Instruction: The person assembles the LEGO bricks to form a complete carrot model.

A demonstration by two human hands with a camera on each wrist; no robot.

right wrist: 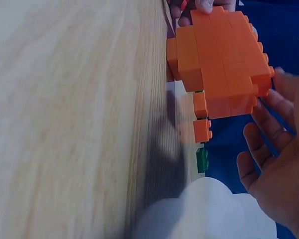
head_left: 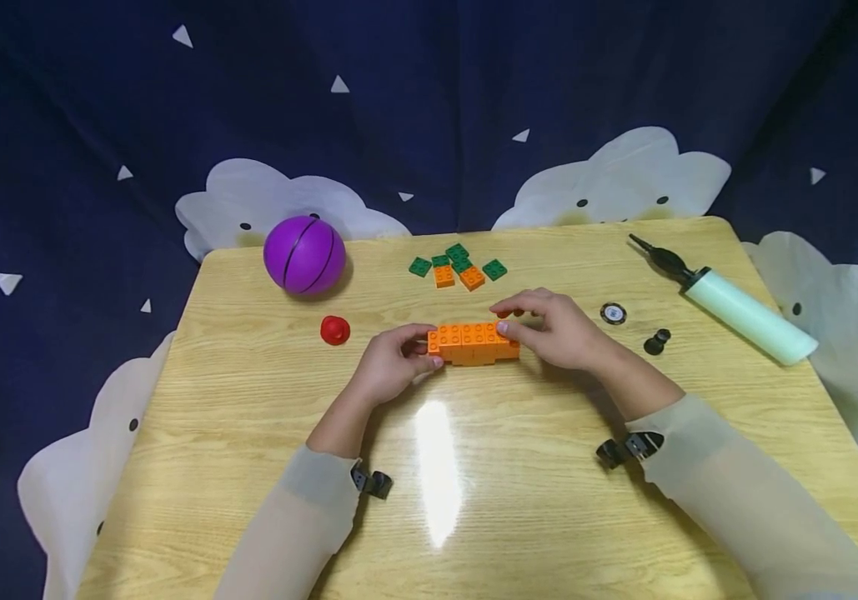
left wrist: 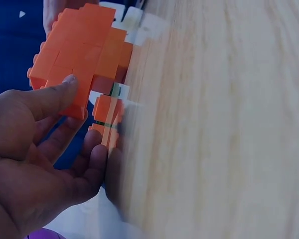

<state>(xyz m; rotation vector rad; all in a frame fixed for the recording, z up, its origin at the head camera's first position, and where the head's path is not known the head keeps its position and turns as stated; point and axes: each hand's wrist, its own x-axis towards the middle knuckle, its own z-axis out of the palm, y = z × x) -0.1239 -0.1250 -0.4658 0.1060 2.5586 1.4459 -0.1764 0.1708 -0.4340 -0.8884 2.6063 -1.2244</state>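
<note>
Orange brick block [head_left: 474, 342] sits mid-table [head_left: 248, 500], pinched at both ends: left hand [head_left: 393, 365] clamps its left end, right hand [head_left: 558, 329] curls over the right end.

Purple ball [head_left: 304, 254], red cap [head_left: 334, 330], pump [head_left: 729, 302] on table [head_left: 549, 500].

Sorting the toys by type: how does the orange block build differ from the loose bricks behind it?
The orange build is one long joined piece, all orange, held at its ends by the left hand and right hand. The loose bricks are small, separate, mostly green with two orange, and untouched. Both are studded and rest on the table.
</note>
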